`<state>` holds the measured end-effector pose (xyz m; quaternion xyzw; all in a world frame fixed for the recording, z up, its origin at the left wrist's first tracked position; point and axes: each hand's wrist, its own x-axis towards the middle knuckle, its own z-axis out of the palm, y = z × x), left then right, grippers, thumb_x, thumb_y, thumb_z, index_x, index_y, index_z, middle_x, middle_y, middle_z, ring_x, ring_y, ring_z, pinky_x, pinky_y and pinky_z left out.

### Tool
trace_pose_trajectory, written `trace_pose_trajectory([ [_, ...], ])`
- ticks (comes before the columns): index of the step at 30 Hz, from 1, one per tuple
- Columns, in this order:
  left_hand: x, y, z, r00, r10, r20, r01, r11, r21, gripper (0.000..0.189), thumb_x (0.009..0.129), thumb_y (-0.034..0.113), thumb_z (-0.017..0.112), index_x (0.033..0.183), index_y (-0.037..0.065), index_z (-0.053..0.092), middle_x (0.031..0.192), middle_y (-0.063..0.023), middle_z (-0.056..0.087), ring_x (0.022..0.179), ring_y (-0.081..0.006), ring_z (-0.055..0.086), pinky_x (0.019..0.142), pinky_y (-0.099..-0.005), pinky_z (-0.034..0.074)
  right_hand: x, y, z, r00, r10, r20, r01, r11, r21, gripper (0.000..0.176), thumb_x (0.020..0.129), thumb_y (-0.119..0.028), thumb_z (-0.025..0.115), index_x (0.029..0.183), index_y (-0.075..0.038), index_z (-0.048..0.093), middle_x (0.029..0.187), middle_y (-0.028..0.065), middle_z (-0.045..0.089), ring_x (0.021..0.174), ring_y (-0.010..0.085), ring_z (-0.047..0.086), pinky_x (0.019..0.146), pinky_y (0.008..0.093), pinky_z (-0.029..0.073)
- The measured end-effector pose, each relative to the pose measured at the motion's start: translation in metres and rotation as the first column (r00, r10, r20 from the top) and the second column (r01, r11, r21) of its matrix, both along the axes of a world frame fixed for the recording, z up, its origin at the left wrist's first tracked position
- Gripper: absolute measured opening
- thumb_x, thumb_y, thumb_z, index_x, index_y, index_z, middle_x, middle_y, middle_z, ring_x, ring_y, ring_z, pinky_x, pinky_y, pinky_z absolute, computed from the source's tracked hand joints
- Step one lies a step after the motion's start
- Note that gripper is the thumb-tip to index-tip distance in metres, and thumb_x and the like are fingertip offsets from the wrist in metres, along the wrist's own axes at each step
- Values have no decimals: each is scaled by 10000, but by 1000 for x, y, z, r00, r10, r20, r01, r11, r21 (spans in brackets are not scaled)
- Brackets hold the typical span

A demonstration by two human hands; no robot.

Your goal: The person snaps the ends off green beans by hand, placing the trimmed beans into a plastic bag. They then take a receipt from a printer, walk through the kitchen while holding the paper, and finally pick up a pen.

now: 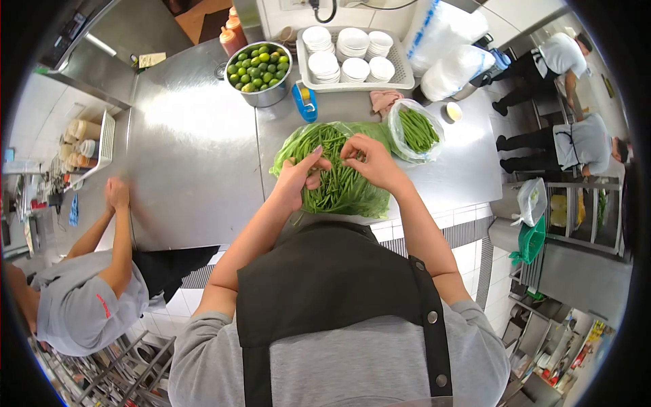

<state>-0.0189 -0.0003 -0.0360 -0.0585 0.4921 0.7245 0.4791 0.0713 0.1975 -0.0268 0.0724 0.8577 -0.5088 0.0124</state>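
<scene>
A heap of green beans lies in an opened clear green-tinted plastic bag on the steel counter, straight in front of me. My left hand is over the left side of the heap, fingers curled; what they hold is hidden. Close by on the right, my right hand pinches thumb and fingertips together above the beans, on what looks like a thin green bean. A second clear bag stands to the right of my right hand, with straight green beans inside.
Behind the bags are a metal pot of limes, a blue tool, a pink cloth and a crate of stacked white dishes. A small cup stands right. One person leans at the counter's left; two others work far right.
</scene>
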Motion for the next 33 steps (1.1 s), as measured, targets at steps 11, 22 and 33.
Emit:
trace_pose_trajectory([
  [11,-3,7,7,927,-8,-375,-13,998,-54,161,869,76,774,998,-7,725,670,35,601,499,-25,425,445,-210,293,-3,-33,-1,985,-163,-50,99,785,-612,351,863,10,740,1130,-48,520,914,60,674,830,97,644,785,253,515],
  [22,-21,-3,5,973,158,-167,-127,975,182,200,966,172,681,1094,19,668,762,48,570,528,-19,380,483,-190,319,4,-20,-7,995,-71,63,94,827,-554,469,1090,-377,401,1141,-4,680,965,58,703,887,122,630,806,278,510],
  [33,-51,-24,-20,925,329,192,-379,846,375,200,980,175,665,1160,91,644,974,30,607,556,-16,388,502,-178,344,3,-70,-7,991,-128,39,132,896,-425,207,973,-212,653,994,-12,707,924,38,707,798,109,623,736,264,507],
])
